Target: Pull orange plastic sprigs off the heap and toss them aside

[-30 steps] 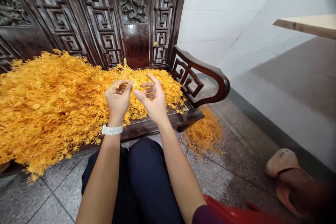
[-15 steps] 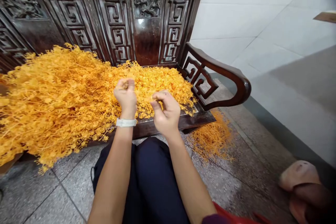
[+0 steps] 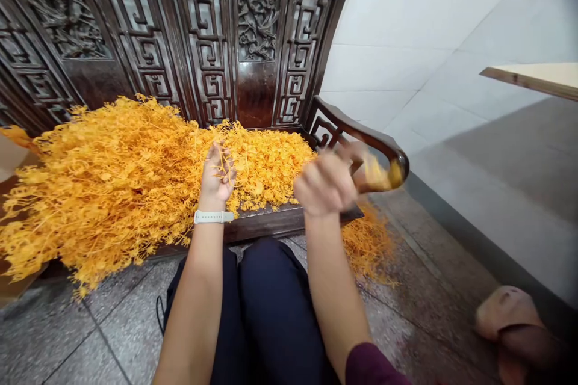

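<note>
One yellow branched sprig [image 3: 223, 162] is held by curled fingers of the L hand [image 3: 212, 183], prob. to keep it clear of the yellow heap [image 3: 121, 174] on the carved bench [image 3: 271, 222], while R hand [image 3: 327, 183] fingers, blurred nr the armrest [image 3: 356, 126], can't be read.

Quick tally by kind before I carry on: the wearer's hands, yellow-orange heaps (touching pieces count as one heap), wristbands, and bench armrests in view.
Left hand and right hand: 2
Bench heap and floor heap: 2
Pale wristband: 1
Dark armrest: 1
Total: 6
</note>
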### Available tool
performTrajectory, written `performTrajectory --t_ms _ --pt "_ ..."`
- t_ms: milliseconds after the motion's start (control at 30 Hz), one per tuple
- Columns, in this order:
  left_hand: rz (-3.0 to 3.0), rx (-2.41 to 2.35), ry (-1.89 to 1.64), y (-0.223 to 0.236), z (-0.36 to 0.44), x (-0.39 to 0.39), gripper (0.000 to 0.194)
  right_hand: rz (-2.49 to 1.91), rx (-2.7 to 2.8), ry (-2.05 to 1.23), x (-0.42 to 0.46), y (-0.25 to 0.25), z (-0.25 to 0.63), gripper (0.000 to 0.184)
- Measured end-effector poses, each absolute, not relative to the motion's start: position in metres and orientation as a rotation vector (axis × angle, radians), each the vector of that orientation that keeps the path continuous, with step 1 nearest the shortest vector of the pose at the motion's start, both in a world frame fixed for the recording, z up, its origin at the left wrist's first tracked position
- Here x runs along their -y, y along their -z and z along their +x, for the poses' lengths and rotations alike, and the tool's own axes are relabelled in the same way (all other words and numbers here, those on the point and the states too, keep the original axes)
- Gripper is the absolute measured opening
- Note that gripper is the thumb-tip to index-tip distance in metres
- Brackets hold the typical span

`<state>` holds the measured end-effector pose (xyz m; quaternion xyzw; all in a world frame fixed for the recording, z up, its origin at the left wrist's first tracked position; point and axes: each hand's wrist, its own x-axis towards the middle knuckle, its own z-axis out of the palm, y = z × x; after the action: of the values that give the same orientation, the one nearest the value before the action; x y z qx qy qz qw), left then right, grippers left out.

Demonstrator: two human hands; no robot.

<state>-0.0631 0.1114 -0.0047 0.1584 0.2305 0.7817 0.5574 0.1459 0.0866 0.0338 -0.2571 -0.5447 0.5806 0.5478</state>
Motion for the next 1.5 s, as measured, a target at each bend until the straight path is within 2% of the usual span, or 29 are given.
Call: performTrajectory --t_ms 167,400,633,1067,1267,1367,1433,1500 --pt "0.401 -0.557 -1.816 0.0 -0.06 -0.104 0.018 -0.64 1.182 -1.482 -0.094 -0.008 0.116 0.04" --pt "0.642 -0.669 -1.715 0.009 -0.042 -0.11 0.036 -0.63 0.972 -1.646 -0.106 0.018 0.083 0.04" --pt "0.492 -0.481 -1.805 0.013 -0.032 -0.121 0.016 -0.504 0.838 -1.703 -0.097 0.028 0.075 0.04" --pt "0.508 -0.274 -1.834 0.003 -0.026 -0.104 0.015 -0.242 0.686 -1.801 -0.094 0.031 0.082 0.031" --pt "0.306 0.162 -1.892 0.0 -0.054 -0.106 0.014 0.128 0.588 -1.793 -0.082 0.021 0.102 0.041" --pt "0.328 0.125 -1.911 -0.002 -0.065 -0.104 0.009 0.246 0.659 -1.72 -0.067 0.004 0.127 0.029" --pt "0.337 0.073 -1.908 -0.001 -0.067 -0.102 0.008 0.6 0.806 -1.653 -0.054 -0.015 0.151 0.019" --pt "0.298 0.072 -1.915 0.001 -0.067 -0.102 0.009 1.162 1.111 -1.613 -0.043 -0.035 0.177 0.015"
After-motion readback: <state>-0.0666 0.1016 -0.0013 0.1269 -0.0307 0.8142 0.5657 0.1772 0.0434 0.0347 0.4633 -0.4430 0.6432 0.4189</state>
